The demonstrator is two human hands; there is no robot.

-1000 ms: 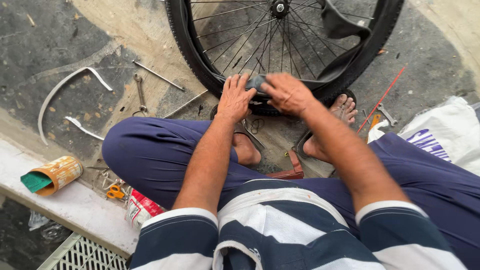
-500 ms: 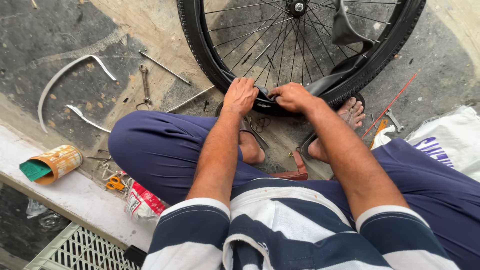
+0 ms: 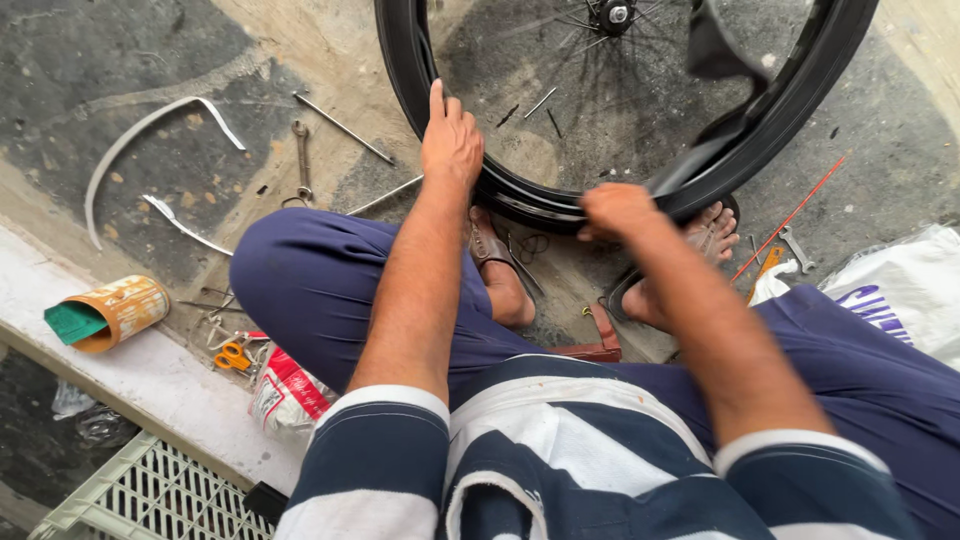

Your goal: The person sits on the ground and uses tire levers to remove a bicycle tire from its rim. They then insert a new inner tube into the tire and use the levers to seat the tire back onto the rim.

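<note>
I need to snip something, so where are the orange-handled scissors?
In the head view, the scissors lie low on the left, beside the person's left knee, between the tipped tin can and a red-and-white packet.

The tyre point(image 3: 520, 200) at twelve o'clock is black, its spokes point(image 3: 570, 60) silvery; the shirt point(image 3: 560, 470) at six o'clock has navy and white stripes; the trousers point(image 3: 310, 290) are plain navy. At nine o'clock the tin point(image 3: 115, 312) is mottled orange with a green lid; the scissors point(image 3: 233, 355) have orange handles; the thin rod point(image 3: 790, 215) at two o'clock is red.

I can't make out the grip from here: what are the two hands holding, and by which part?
Both grip the black bicycle tyre at its near edge: the left hand on the left curve, the right hand at the bottom.
</note>
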